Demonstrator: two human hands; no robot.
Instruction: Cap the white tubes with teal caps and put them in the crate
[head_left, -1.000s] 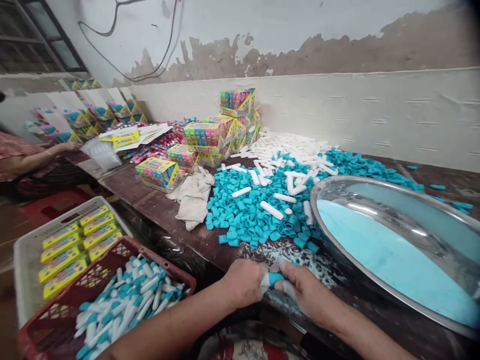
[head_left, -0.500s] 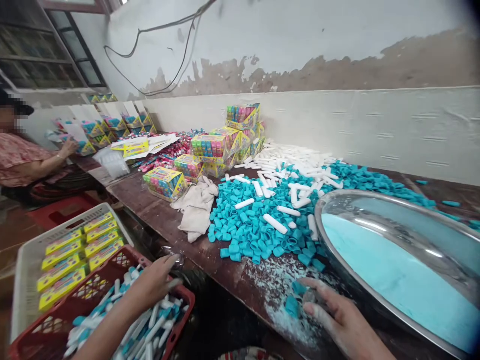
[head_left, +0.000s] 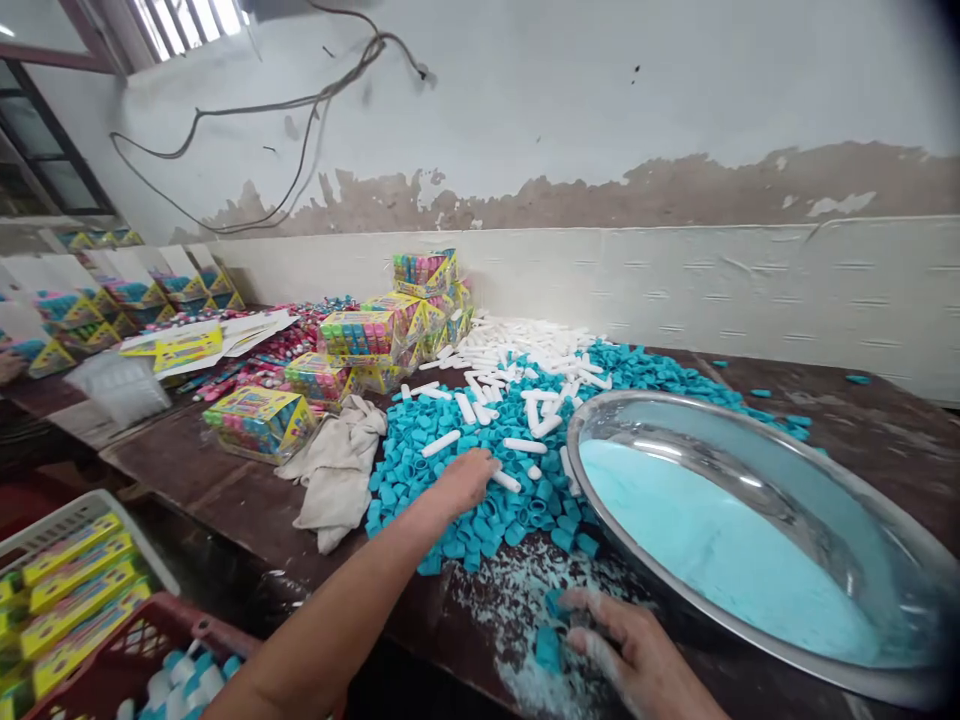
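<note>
My left hand (head_left: 463, 482) stretches out over the heap of teal caps (head_left: 480, 470), its fingers down on the caps beside a white tube (head_left: 507, 481). More white tubes (head_left: 525, 350) lie scattered and piled behind. My right hand (head_left: 626, 648) rests on the powdery table edge, dusted white, with its fingers on a couple of loose teal caps (head_left: 549, 648). A wide steel basin (head_left: 862, 520) of pale blue powder (head_left: 712, 545) stands just right of both hands.
A beige cloth (head_left: 337, 470) lies left of the caps. Colourful boxes (head_left: 360, 335) are stacked behind it. A red crate (head_left: 142, 650) of capped tubes and a white crate (head_left: 67, 515) of yellow packs sit at lower left. The wall runs behind the table.
My left hand has left the red crate and reached forward onto the teal caps. The right hand stays at the table edge. The view has tilted up and swung left.
</note>
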